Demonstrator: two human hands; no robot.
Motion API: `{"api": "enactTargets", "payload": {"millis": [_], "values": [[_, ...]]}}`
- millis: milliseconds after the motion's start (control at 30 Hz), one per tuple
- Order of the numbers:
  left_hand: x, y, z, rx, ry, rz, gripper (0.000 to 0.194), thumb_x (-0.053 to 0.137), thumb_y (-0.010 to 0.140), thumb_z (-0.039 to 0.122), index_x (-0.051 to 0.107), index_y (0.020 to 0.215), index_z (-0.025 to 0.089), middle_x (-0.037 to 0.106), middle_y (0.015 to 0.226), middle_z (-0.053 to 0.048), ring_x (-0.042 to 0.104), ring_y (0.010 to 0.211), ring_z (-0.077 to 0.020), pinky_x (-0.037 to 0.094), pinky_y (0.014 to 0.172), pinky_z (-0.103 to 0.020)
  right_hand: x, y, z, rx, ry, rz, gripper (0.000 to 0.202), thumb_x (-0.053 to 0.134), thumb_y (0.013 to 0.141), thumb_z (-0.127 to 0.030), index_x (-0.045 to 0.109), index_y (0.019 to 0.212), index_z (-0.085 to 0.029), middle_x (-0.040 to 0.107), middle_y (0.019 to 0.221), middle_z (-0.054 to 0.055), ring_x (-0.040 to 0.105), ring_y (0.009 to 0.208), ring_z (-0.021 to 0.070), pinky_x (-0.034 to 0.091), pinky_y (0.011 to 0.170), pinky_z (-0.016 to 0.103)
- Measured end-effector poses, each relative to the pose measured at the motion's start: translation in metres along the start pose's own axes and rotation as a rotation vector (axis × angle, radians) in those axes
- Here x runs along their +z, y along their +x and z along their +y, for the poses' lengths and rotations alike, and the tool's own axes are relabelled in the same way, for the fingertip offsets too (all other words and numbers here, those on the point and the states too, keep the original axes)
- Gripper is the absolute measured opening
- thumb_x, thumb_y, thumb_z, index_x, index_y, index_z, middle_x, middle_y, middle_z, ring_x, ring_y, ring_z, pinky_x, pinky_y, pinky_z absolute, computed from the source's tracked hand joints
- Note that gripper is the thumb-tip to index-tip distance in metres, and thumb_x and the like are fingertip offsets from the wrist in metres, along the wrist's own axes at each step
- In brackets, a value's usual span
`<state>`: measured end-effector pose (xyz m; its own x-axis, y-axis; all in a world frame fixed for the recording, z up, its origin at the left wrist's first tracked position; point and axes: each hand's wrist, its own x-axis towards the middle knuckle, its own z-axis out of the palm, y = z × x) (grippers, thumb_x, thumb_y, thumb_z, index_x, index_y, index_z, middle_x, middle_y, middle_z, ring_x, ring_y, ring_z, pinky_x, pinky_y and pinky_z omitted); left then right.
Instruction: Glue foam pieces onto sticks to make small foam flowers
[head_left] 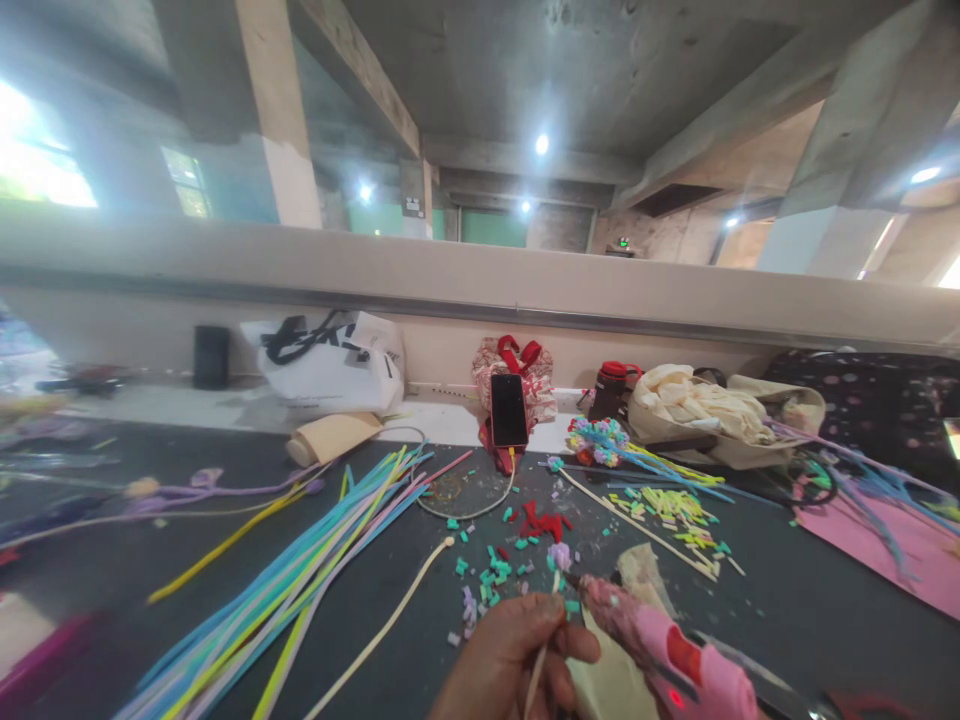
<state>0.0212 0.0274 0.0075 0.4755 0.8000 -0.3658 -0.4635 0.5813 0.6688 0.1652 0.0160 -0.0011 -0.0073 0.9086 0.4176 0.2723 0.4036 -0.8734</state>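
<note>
My left hand point(517, 650) is at the bottom centre, thumb and fingers pinched on a thin cream stem point(537, 680). A small lilac flower piece point(559, 556) tops the stem. Beside it is the dark nozzle of a pink glue gun point(671, 650), which slants in from the lower right with a red light on its body. My right hand point(762, 713) is at the gun's rear, nearly all cut off by the bottom edge. Red, green and lilac bits point(495, 573) lie scattered beyond my left hand.
Long coloured stems point(300, 580) spread across the left. A phone point(509, 410) stands at the back centre, with a cable. Flower clusters point(598, 440), yellow bits point(675, 505), a cloth bag point(701, 405) and pink sheet point(892, 550) are right; a white bag point(337, 370) is back left.
</note>
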Motion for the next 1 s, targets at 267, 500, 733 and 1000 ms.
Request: {"api": "enactTargets", "payload": {"millis": [267,500,733,1000], "values": [[-0.006,0.003,-0.005,0.032,0.008,-0.01,0.037,0.069,0.053,0.042,0.064,0.055,0.005,0.054,0.032,0.0,0.046,0.025,-0.0046,0.026,0.027,-0.011,0.008,0.018,0.019,-0.032,-0.034,-0.01,0.032,0.052,0.079,-0.04,0.064,0.056,-0.021,0.061,0.049,-0.001,0.063,0.058,0.0209,0.051,0.055,0.029],[-0.012,0.009,-0.01,0.035,0.101,-0.049,0.042,0.065,0.056,0.05,0.062,0.058,0.009,0.056,0.035,-0.002,0.043,0.025,-0.0059,0.023,0.026,-0.014,0.015,0.019,0.012,-0.103,-0.039,-0.035,0.035,0.05,0.079,-0.037,0.066,0.053,-0.019,0.064,0.054,0.003,0.064,0.062,0.0208,0.05,0.059,0.029],[-0.011,0.009,-0.01,0.012,0.18,-0.045,0.047,0.06,0.055,0.058,0.061,0.058,0.01,0.051,0.03,0.0,0.039,0.023,-0.005,0.018,0.026,-0.014,0.016,0.017,0.005,-0.142,-0.037,-0.054,0.033,0.052,0.077,-0.043,0.066,0.057,-0.021,0.065,0.056,0.003,0.063,0.063,0.022,0.052,0.061,0.03],[-0.012,0.009,-0.01,0.065,0.189,-0.061,0.048,0.06,0.056,0.057,0.061,0.057,0.009,0.052,0.031,0.0,0.039,0.023,-0.0045,0.017,0.026,-0.014,0.014,0.017,0.003,-0.162,-0.061,-0.039,0.034,0.052,0.077,-0.042,0.065,0.055,-0.02,0.063,0.053,0.004,0.063,0.059,0.0209,0.051,0.054,0.028]]}}
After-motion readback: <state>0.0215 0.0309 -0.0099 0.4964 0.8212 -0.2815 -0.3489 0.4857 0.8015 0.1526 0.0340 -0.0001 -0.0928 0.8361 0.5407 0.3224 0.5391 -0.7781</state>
